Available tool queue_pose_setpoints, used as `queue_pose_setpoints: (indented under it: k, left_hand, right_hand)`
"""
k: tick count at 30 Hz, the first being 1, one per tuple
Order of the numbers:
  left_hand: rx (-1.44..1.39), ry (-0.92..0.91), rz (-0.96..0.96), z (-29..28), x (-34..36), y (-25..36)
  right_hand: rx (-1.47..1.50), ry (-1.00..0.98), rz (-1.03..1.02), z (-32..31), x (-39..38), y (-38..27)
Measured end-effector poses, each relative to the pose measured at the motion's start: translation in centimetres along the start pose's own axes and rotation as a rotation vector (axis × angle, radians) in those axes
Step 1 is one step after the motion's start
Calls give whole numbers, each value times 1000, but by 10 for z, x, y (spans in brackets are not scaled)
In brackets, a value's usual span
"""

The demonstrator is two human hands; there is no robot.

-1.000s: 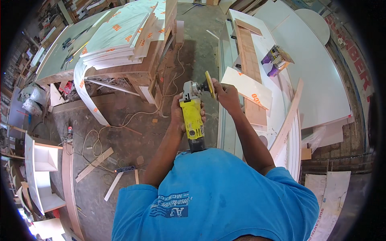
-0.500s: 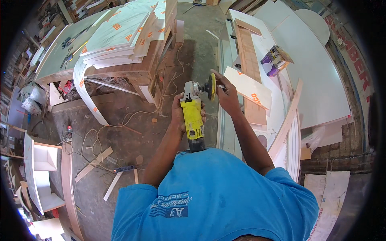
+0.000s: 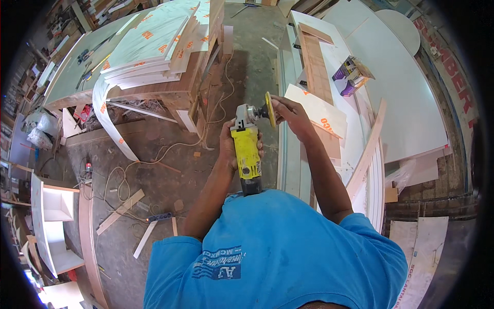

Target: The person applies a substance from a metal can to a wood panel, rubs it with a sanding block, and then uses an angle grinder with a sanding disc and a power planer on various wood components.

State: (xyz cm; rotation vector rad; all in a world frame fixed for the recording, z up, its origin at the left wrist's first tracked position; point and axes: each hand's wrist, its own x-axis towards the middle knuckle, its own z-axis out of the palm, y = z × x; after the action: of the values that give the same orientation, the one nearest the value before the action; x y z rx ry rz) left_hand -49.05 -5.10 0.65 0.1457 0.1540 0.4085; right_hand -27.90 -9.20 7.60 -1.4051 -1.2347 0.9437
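Workshop floor [image 3: 185,185] dusty, wood offcuts [image 3: 121,211] lying on it. Far left: white open cabinet [image 3: 56,242]. Next, green-topped workbench [image 3: 62,85]; panel stack [image 3: 149,44] toward its right edge, one white strip [image 3: 101,116] hanging past its near edge. Centre: left hand [image 3: 227,144] wrapped round the yellow power tool [image 3: 246,152], held above the blue shirt [image 3: 278,247]. Disc [image 3: 269,109] at tool's head; right hand [image 3: 293,116] has bent fingers against it, pinching or not, I cannot tell. Right: white-topped unit [image 3: 337,51], loose panel [image 3: 314,109] near its left edge, purple box [image 3: 352,75] farther in.
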Motion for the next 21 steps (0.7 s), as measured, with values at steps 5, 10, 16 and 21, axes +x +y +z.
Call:
queue_pose_setpoints:
  k: [5, 10, 16, 21]
  left_hand:
    - [-20, 12, -14, 0, 1, 0]
    - [3, 22, 1, 3, 0, 0]
    - [15, -12, 2, -2, 2, 0]
    - [32, -1, 8, -3, 3, -1]
  right_hand:
    - [-13, 103, 150, 5, 0, 1]
    - [-94, 203, 267, 8, -4, -2]
    - [-135, 251, 219, 11, -8, 9]
    - [-201, 280, 192, 6, -3, 26]
